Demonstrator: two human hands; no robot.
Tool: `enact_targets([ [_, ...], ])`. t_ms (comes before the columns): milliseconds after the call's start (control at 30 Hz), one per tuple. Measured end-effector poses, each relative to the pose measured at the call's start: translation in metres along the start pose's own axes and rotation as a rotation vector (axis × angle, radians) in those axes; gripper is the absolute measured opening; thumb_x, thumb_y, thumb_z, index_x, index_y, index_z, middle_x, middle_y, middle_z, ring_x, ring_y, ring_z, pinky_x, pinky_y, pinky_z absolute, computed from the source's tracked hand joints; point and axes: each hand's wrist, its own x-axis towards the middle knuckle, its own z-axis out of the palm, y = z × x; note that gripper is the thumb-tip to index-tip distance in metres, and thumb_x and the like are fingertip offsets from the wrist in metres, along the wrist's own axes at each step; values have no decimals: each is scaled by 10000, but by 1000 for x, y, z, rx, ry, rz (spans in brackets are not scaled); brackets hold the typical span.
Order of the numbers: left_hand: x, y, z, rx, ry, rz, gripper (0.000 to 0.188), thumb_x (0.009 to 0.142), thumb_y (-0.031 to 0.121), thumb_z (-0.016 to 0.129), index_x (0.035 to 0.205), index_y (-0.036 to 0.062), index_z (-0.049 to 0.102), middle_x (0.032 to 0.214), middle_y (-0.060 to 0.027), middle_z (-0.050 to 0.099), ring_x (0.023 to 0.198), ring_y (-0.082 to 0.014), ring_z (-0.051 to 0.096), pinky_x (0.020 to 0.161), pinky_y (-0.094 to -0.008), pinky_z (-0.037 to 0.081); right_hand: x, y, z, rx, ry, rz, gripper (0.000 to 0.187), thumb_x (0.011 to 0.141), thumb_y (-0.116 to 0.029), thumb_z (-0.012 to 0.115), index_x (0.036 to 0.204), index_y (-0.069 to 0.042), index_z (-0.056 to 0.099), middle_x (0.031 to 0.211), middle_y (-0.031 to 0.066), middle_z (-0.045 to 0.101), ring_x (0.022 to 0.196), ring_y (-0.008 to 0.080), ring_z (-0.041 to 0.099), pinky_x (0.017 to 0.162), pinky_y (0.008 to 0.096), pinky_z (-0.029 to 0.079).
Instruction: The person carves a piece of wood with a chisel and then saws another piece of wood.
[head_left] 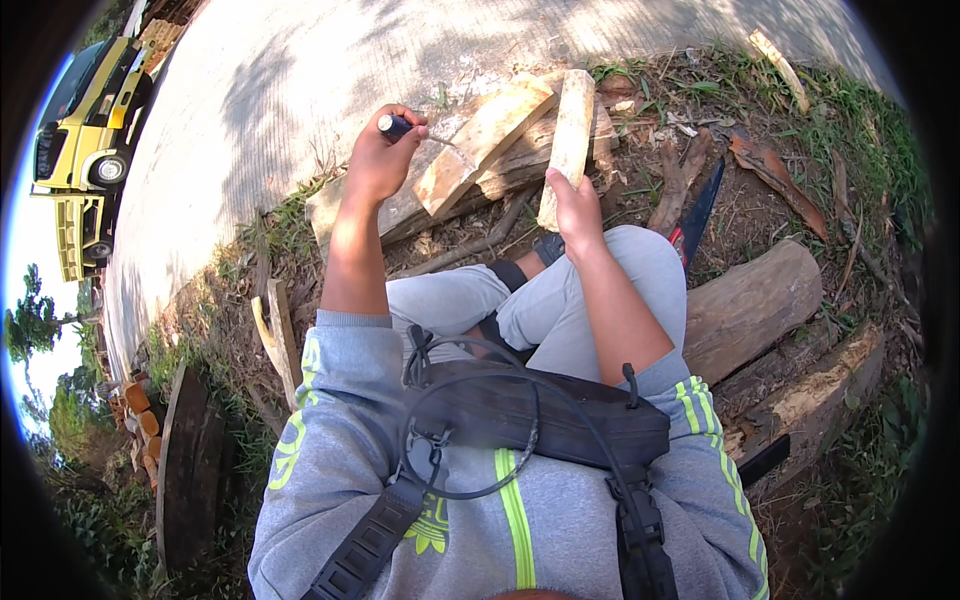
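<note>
Wooden batten (568,130) is gripped near its lower end by the right hand (576,212), its grip closed, close to the bent knee (640,265); loose fingers could let it twist. Beside that knee sits a saw (703,212), whose blade a shifting leg might meet. Farther out, the left hand's (376,168) grip is wrapped round a dark-handled tool (400,128), its thin shaft slanting to a pale block (480,150). No clamp shows; the block could slide off the timber (520,172) below, throwing the tip astray.
</note>
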Motion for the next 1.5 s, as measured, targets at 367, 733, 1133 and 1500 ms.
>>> enact_targets([
  [367, 9, 10, 19, 356, 15, 86, 176, 987, 205, 792, 1127, 132, 714, 1005, -97, 785, 927, -221, 757, 884, -380, 572, -31, -48, 2, -191, -151, -395, 457, 1023, -267, 772, 1342, 34, 643, 1196, 123, 764, 1081, 188, 712, 967, 362, 544],
  [733, 4, 25, 11, 320, -16, -2, 171, 999, 191, 778, 1140, 106, 732, 1064, -106, 794, 1014, -230, 758, 930, -388, 574, -107, -154, 49, -455, -297, -748, 523, 981, -267, 797, 1368, 31, 611, 1191, 226, 766, 1121, 320, 752, 967, 415, 563],
  [1133, 17, -8, 6, 487, 22, 73, 316, 986, 204, 746, 1265, 56, 746, 1137, -203, 795, 1072, -356, 763, 931, -446, 576, -80, -135, 71, -1040, -294, -694, 581, 960, -368, 774, 1365, 12, 603, 1069, 265, 758, 1067, 453, 729, 915, 534, 570],
  [1500, 7, 17, 14, 495, -9, -40, 317, 990, 293, 792, 1228, 85, 764, 1089, -156, 803, 1017, -316, 764, 904, -426, 580, -71, -118, 56, -853, -185, -977, 655, 972, -419, 772, 1422, 14, 575, 1141, 280, 759, 1074, 448, 738, 912, 519, 580],
])
